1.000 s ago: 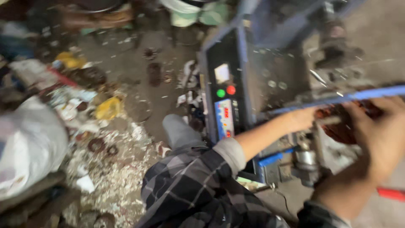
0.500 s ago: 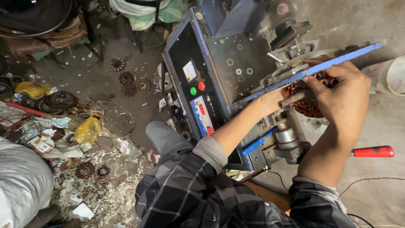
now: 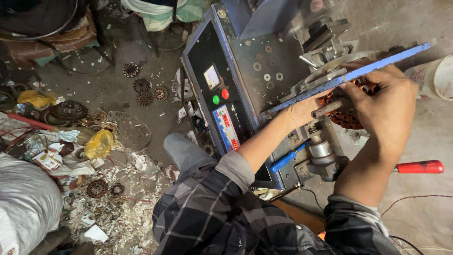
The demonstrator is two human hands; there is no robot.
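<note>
A copper-wound coil stator (image 3: 348, 113) sits on the spindle of a blue-grey winding machine (image 3: 245, 61). My right hand (image 3: 389, 101) curls over the coil's right side and grips it. My left hand (image 3: 304, 106) is under a blue metal bar (image 3: 349, 75) and holds the coil's left side near a short steel shaft (image 3: 326, 107). Both forearms reach up from my checked sleeves. The coil is mostly hidden by my hands.
The machine's black control panel (image 3: 218, 94) has a green and a red button and a small display. A red-handled tool (image 3: 420, 166) lies right; a blue-handled tool (image 3: 285, 160) rests on the machine. Old stators (image 3: 144, 87), scrap and a white sack (image 3: 26, 203) litter the floor left.
The view has swung and steadied, bringing the machine to centre. Both hands have stayed on the coil, my right hand closing more fully over it.
</note>
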